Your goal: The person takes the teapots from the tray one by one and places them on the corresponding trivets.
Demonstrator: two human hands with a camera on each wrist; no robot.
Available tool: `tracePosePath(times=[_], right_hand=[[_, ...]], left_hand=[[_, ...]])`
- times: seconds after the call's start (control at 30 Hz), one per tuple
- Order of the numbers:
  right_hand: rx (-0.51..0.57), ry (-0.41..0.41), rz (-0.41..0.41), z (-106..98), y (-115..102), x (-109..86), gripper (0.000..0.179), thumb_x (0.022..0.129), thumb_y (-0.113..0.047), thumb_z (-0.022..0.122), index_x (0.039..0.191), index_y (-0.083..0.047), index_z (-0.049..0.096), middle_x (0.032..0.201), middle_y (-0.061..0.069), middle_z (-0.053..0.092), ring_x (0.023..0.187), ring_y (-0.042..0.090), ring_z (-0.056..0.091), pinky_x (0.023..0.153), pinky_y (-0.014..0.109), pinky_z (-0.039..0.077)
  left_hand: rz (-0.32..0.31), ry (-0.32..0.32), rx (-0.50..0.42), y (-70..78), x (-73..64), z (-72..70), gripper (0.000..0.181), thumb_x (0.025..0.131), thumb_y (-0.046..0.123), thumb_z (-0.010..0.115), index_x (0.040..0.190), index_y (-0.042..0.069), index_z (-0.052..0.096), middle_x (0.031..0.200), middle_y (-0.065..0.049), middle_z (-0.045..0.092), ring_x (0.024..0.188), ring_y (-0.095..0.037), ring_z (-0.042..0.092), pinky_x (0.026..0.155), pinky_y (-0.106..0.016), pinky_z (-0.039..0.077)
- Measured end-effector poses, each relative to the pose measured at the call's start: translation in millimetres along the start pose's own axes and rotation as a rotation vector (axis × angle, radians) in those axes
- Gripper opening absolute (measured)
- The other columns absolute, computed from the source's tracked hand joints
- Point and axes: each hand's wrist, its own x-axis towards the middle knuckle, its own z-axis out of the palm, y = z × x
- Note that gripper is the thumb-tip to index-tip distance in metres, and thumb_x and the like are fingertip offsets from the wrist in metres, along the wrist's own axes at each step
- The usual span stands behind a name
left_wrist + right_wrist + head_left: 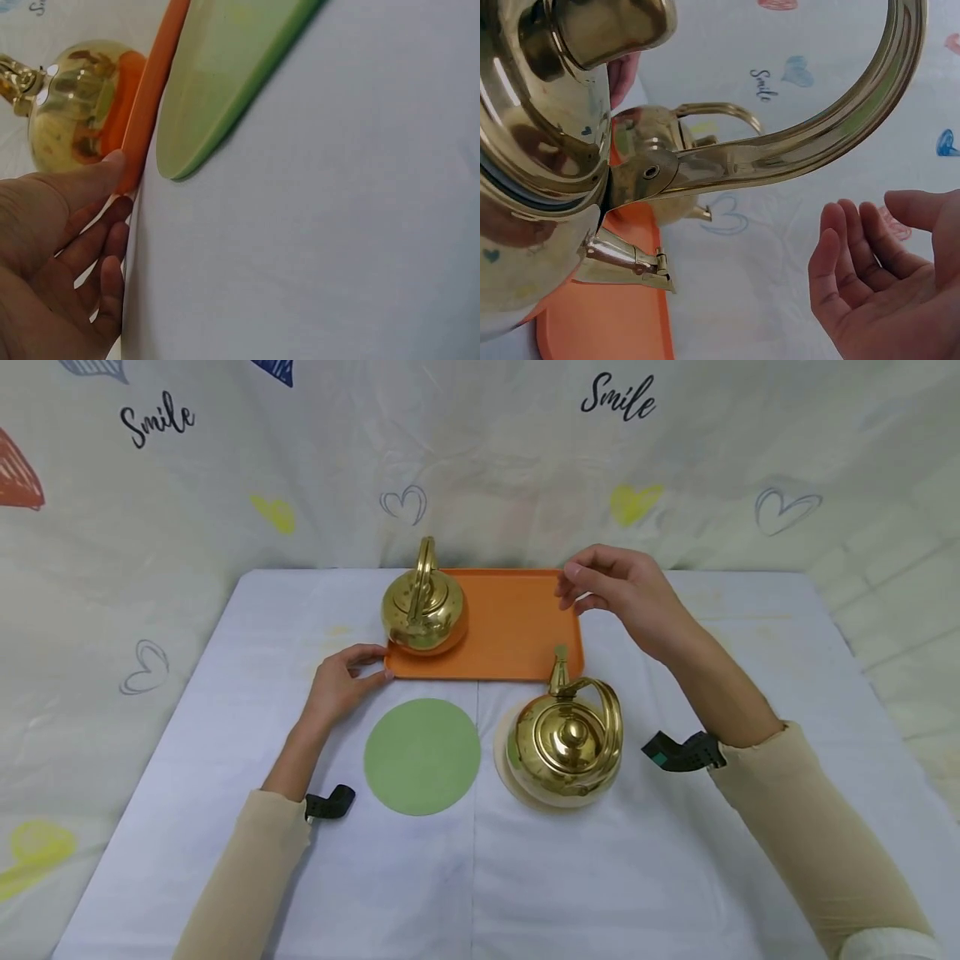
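A shiny gold kettle (423,610) stands on the left part of an orange tray (517,618). My left hand (342,685) holds the tray's front left corner; in the left wrist view the thumb (112,166) lies at the rim with the fingers around the corner. A second gold kettle (566,743) stands on a round cream mat (504,768) in front of the tray, its spout toward the tray. Over the tray's right end, my right hand (618,593) has loosely bent fingers and nothing in them. The near kettle's handle (780,161) arches across the right wrist view, apart from that hand.
To the left of the cream mat, a round green mat (422,757) lies on the white tablecloth (405,877). Behind the table hangs a pale backdrop (502,452) printed with hearts and lettering.
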Motion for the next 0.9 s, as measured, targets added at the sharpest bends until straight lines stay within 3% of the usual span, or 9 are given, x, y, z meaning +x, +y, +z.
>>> tracePosePath(times=[0.4, 0.73, 0.9], right_hand=[[-0.074, -0.059, 0.023, 2.4, -9.4, 18.8, 0.031, 0.103, -0.027, 0.066, 0.113, 0.002, 0.068, 0.099, 0.004, 0.074, 0.094, 0.019, 0.072, 0.083, 0.025, 0.061], [-0.096, -0.108, -0.016, 3.8, -21.2, 38.3, 0.023, 0.103, -0.024, 0.066, 0.113, -0.003, 0.069, 0.1, 0.002, 0.077, 0.095, 0.02, 0.073, 0.083, 0.025, 0.061], [-0.08, -0.108, -0.02, 4.7, -23.4, 45.0, 0.028, 0.103, -0.023, 0.067, 0.114, 0.003, 0.067, 0.1, 0.005, 0.076, 0.094, 0.021, 0.073, 0.082, 0.026, 0.062]], left_hand=[[0.002, 0.007, -0.001, 0.5, 0.2, -0.5, 0.044, 0.095, 0.026, 0.078, 0.135, 0.012, 0.067, 0.141, -0.01, 0.068, 0.135, -0.029, 0.06, 0.115, -0.05, 0.048], [0.005, 0.014, -0.003, 0.3, 1.0, 0.0, 0.044, 0.096, 0.025, 0.077, 0.137, 0.012, 0.067, 0.142, -0.011, 0.067, 0.136, -0.029, 0.06, 0.115, -0.049, 0.047], [0.001, 0.007, 0.001, 1.2, 0.4, -0.2, 0.044, 0.096, 0.025, 0.077, 0.136, 0.012, 0.067, 0.141, -0.011, 0.068, 0.136, -0.029, 0.06, 0.115, -0.049, 0.047]])
